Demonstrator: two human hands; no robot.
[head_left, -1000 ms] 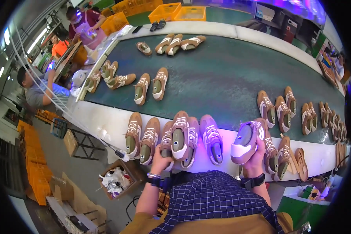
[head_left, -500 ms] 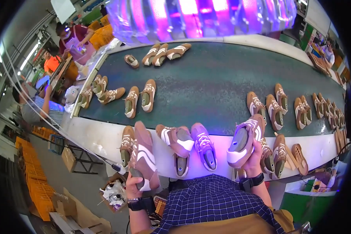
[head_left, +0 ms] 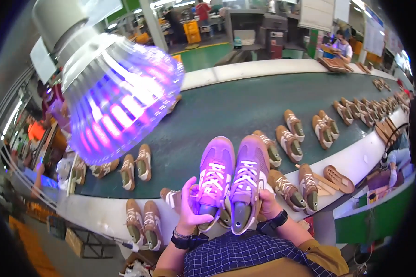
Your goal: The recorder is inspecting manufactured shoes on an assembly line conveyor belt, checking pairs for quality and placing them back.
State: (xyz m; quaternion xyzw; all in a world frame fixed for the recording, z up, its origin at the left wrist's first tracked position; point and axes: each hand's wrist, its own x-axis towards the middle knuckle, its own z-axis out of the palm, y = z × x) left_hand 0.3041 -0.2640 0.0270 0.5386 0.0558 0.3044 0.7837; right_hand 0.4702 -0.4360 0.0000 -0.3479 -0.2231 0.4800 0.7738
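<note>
Gripping one item each, the left hand point(head_left: 188, 208) and the right hand point(head_left: 269, 204) held a left shoe point(head_left: 215, 171) and a right shoe point(head_left: 247, 177) side by side between them. Both uppers looked suede-like, with rounded toes, crisscrossed white laces and pale soles; violet light tinted their brown, most strongly on the left shoe. The olive lining of each showed at the collar.

The left hand closed on its shoe from the outer side, its thumb laid across the heel end and its fingers bent along the flank. The right hand clasped the other shoe's outer side, its fingertips mostly hidden. The toes pointed away from the hands, and the forearms rose from below, each wrist in a dark band.

Left of the left hand, two shoes point(head_left: 143, 225) rested on the smooth white surface point(head_left: 104, 213), while a ribbed, glassy lamp point(head_left: 125, 94) glowed above and left. Just right of the right hand stood another pair point(head_left: 296, 188), with a flat, tan sole point(head_left: 339, 179) farther right. Beyond both hands stretched a scuffed green belt point(head_left: 217, 104).
</note>
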